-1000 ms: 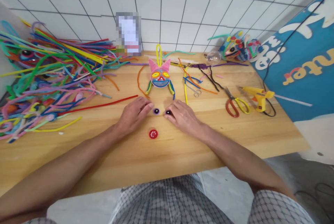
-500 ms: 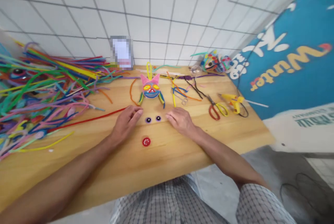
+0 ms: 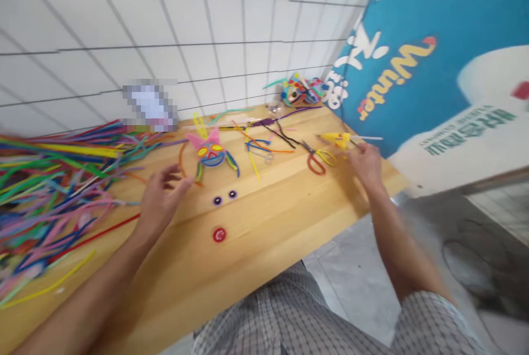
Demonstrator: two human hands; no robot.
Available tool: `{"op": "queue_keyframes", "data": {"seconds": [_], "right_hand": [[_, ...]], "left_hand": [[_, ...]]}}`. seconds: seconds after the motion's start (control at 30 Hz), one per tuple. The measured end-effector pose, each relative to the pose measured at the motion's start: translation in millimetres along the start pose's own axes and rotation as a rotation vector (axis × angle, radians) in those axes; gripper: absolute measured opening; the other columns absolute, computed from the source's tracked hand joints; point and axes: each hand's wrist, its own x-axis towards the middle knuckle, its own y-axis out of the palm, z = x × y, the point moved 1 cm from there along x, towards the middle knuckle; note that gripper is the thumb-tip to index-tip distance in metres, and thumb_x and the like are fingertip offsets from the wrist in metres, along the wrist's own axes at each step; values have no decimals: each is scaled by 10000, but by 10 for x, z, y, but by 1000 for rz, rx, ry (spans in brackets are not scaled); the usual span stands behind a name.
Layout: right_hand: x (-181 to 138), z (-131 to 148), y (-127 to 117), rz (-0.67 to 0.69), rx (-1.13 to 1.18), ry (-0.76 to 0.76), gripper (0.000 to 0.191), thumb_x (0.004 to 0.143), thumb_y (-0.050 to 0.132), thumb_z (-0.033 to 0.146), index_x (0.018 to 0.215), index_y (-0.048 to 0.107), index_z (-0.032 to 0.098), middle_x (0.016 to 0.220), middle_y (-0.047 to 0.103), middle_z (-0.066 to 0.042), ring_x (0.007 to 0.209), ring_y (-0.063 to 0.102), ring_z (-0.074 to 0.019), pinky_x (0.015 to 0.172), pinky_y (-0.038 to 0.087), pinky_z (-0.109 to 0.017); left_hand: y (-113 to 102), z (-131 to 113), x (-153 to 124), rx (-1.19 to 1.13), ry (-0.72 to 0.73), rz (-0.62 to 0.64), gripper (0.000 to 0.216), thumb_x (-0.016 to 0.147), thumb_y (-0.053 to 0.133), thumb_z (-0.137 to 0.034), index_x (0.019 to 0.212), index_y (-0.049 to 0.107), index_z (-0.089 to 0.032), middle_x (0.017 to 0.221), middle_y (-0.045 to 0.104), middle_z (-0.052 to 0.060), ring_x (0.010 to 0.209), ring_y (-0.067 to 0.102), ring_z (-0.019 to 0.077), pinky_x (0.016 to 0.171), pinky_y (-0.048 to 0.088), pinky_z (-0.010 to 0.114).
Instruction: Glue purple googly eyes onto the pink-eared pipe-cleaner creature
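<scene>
My right hand (image 3: 366,165), a little blurred, has its fingers around the handle of a yellow glue gun (image 3: 336,139) at the table's right side. A white glue stick pokes out of the gun's back. My left hand (image 3: 163,195) hangs over the table, fingers apart and holding nothing. Close to it lies a cat-like ornament (image 3: 212,155) with pink ears, yellow eyes and a yellow loop on top. Two dark button-like eyes (image 3: 225,197) rest below the ornament. Nearer me is a red round piece (image 3: 219,235) with white dots.
Scissors (image 3: 318,159) with red and yellow handles lie left of the glue gun. Loose pipe cleaners (image 3: 268,143) spread behind them, and a big heap of pipe cleaners (image 3: 53,189) covers the left. Colourful decorated balls (image 3: 295,90) stand at the back. A blue printed board (image 3: 413,68) borders the right.
My right hand has gone from beside the button-like eyes to the glue gun and taken its handle. My left hand has drawn left and its fingers have spread. The view has turned right.
</scene>
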Motion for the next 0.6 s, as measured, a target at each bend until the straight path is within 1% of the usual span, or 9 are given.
{"op": "queue_keyframes", "data": {"seconds": [0.03, 0.07, 0.13, 0.2, 0.3, 0.4, 0.47, 0.53, 0.6], "right_hand": [[97, -35, 44, 42, -34, 2, 348, 792, 785, 502, 734, 521, 284, 882, 710, -113, 1038, 660, -335, 988, 505, -515], [183, -43, 90, 69, -39, 3, 377, 772, 808, 492, 699, 495, 295, 831, 689, -103, 1002, 659, -340, 957, 503, -523], [312, 4, 184, 155, -37, -20, 423, 791, 803, 538, 634, 489, 303, 713, 623, -66, 892, 655, -325, 865, 501, -510], [380, 86, 252, 210, -50, -29, 509, 819, 773, 601, 550, 449, 315, 594, 506, -31, 791, 640, -329, 797, 485, -522], [398, 206, 278, 215, -72, -13, 525, 809, 778, 597, 540, 415, 331, 563, 426, -5, 763, 639, -361, 789, 484, -553], [382, 356, 196, 164, -62, 11, 390, 800, 788, 467, 628, 464, 334, 621, 508, -22, 770, 635, -346, 794, 483, -536], [370, 526, 103, 135, -31, 11, 286, 819, 777, 399, 679, 540, 321, 672, 588, -58, 743, 608, -311, 771, 463, -509], [344, 767, 26, 137, 11, -25, 216, 863, 755, 376, 721, 618, 288, 756, 672, -104, 749, 601, -279, 765, 453, -483], [285, 1061, 11, 171, 46, -84, 200, 900, 741, 365, 747, 668, 261, 854, 739, -126, 794, 638, -254, 784, 471, -449]], "left_hand": [[11, -28, 79, -37, 4, -18, 668, 891, 700, -672, 1362, 581, -214, 1355, 702, 156, 1158, 727, 317, 940, 614, 462], [34, -49, 166, -53, 13, 8, 722, 858, 735, -660, 1398, 571, -210, 1418, 681, 169, 1216, 720, 322, 981, 611, 469], [101, -51, 347, -83, -1, 56, 853, 795, 799, -627, 1475, 534, -186, 1530, 619, 210, 1334, 685, 346, 1062, 593, 494], [184, -14, 513, -146, -14, 112, 997, 763, 842, -590, 1568, 455, -147, 1641, 530, 256, 1470, 605, 378, 1187, 526, 542], [306, 55, 701, -217, 27, 174, 1144, 725, 900, -594, 1622, 386, -106, 1707, 453, 290, 1560, 519, 411, 1270, 456, 577], [393, 118, 830, -276, 117, 220, 1121, 738, 916, -574, 1624, 383, -141, 1701, 470, 261, 1554, 530, 398, 1268, 469, 572], [431, 154, 896, -312, 181, 240, 1034, 756, 911, -552, 1574, 430, -140, 1641, 532, 247, 1520, 569, 382, 1260, 480, 551], [465, 181, 944, -343, 233, 279, 896, 796, 877, -543, 1491, 497, -125, 1543, 613, 230, 1463, 620, 361, 1239, 497, 529], [502, 192, 974, -364, 259, 319, 783, 813, 852, -539, 1413, 548, -138, 1444, 684, 196, 1367, 685, 334, 1176, 552, 515]]}}
